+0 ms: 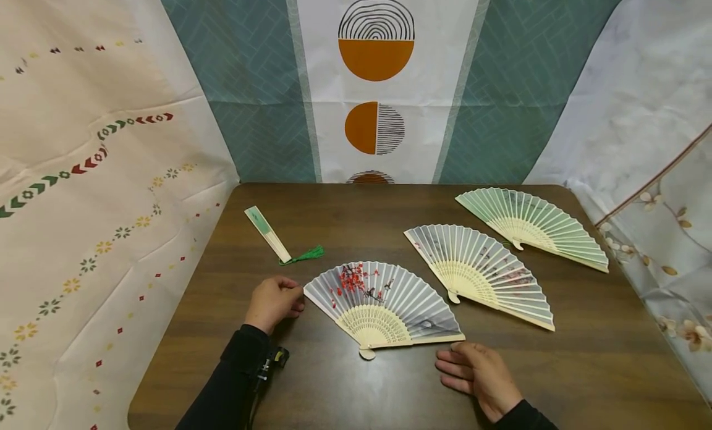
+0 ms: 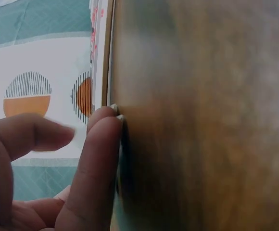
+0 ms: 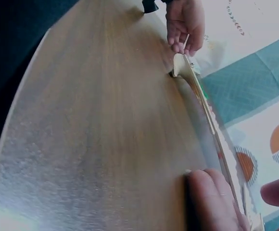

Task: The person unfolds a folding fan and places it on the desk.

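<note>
In the head view a spread folding fan (image 1: 372, 319) with a grey-white leaf, red blossoms and pale ribs lies before me on the table. My left hand (image 1: 275, 303) is at its upper left tip. The left wrist view shows the left fingertips (image 2: 111, 113) right at the fan's edge, thumb held apart. Beside the fan's lower right end is my right hand (image 1: 478, 371), fingers relaxed and fairly straight. In the right wrist view the right fingers (image 3: 211, 195) lie low by the fan's edge, and the thumb (image 3: 277, 191) stands away from them.
A closed green fan (image 1: 267, 233) with a green tassel (image 1: 308, 254) lies at the back left of the wooden table (image 1: 356, 396). Toward the back right are a spread grey-white fan (image 1: 481, 272) and a spread green fan (image 1: 534, 223). Patterned cloths (image 1: 378, 164) hang around the table.
</note>
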The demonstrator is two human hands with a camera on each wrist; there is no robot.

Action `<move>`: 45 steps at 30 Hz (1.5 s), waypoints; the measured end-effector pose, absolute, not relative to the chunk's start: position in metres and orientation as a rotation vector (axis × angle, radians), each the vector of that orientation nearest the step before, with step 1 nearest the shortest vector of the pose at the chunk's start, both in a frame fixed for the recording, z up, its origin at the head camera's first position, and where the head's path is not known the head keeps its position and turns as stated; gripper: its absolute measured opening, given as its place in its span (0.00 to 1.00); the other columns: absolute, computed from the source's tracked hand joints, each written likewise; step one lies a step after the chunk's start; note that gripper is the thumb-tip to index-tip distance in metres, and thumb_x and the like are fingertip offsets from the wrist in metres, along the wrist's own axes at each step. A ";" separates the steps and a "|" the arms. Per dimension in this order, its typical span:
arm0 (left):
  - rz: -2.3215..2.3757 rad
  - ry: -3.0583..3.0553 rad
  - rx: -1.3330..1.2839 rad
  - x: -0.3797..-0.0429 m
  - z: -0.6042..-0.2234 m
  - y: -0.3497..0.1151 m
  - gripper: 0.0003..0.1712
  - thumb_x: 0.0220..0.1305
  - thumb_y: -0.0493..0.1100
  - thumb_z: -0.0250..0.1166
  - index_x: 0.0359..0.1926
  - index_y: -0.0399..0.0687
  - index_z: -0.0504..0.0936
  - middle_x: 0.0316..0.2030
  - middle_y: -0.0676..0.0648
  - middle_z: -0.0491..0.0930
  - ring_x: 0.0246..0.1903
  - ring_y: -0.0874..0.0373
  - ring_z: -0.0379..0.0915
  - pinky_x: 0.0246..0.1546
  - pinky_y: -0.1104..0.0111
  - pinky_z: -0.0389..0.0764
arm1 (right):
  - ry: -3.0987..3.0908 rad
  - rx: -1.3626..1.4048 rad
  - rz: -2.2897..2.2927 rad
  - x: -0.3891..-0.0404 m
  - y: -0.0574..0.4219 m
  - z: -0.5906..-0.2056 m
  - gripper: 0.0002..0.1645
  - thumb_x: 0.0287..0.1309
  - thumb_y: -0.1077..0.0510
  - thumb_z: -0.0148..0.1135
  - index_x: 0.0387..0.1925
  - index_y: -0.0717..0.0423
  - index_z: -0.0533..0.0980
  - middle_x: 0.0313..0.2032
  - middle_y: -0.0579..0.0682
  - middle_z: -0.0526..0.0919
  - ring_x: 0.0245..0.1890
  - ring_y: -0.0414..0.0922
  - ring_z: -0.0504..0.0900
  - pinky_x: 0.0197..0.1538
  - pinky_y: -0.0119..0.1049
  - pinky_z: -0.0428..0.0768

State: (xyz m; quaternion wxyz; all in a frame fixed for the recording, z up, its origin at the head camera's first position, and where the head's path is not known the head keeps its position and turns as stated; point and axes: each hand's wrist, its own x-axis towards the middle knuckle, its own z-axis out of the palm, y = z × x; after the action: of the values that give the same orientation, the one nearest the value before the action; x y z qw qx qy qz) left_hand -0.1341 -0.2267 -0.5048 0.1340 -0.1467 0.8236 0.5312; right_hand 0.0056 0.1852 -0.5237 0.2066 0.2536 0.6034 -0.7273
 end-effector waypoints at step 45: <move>0.636 2.912 -0.434 -0.322 -0.576 -0.314 0.27 0.74 0.61 0.77 0.45 0.39 0.92 0.48 0.33 0.92 0.45 0.34 0.90 0.43 0.41 0.93 | 2.239 0.130 -2.037 -0.172 0.083 -0.498 0.37 0.83 0.61 0.60 0.85 0.65 0.65 0.85 0.72 0.65 0.87 0.71 0.62 0.87 0.70 0.68</move>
State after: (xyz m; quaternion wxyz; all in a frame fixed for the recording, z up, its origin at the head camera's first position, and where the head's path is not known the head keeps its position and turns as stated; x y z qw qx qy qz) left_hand -0.3220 -0.3139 -0.5756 0.0647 -0.1439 0.9648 0.2106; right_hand -0.1721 0.0832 -0.4976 0.0556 0.0429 0.7379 -0.6713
